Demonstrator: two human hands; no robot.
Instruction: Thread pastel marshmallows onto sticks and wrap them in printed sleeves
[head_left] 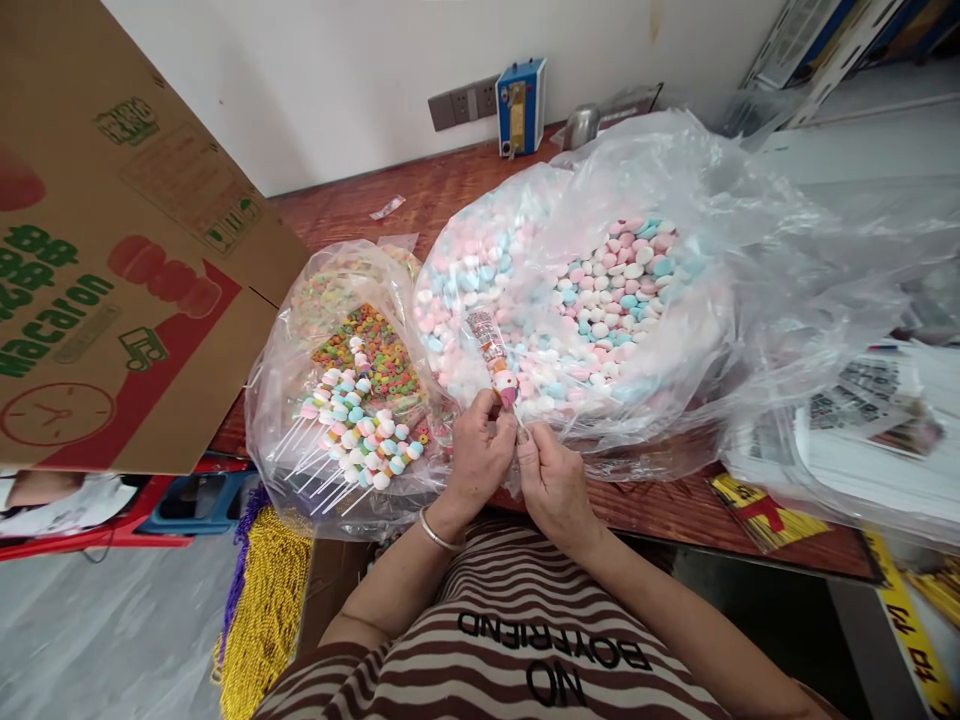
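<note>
Holding: left hand (480, 452) & right hand (551, 480) side by side, fingertips pinched on the bottom end of a small clear packet (495, 362)
Packet: narrow clear sleeve w/ printed spots, tilted up & away from the hands, lies over the front of the big bag; pink/white sweet at its lower end, stick not clear
Left fingers: curled tight, thumb & forefinger nipping packet base; bangle (437, 532) on wrist
Right fingers: curled narrow, tips against the packet's base, touching left hand
Big bag (750, 270): clear plastic, mouth open at top, heaped w/ pastel pink, blue & white puffy sweets (607, 290); sits on wooden table (352, 205), right of centre
Small bag (277, 370): clear plastic, just left of big bag, touching it; holds ring-shaped multicolour cereal bits (379, 350) at back, finished skewers (352, 430) in front – pastel sweets on white sticks, sticks pointing down-left
Carton (112, 260): brown cardboard flap, red/green print, far left, contents hidden
Beads (262, 610): yellow strands hanging below table edge, left of person's striped shirt (510, 650)
Right edge: printed paper stacks (862, 410) under plastic film
Back wall: blue box (520, 105) beside sockets
</note>
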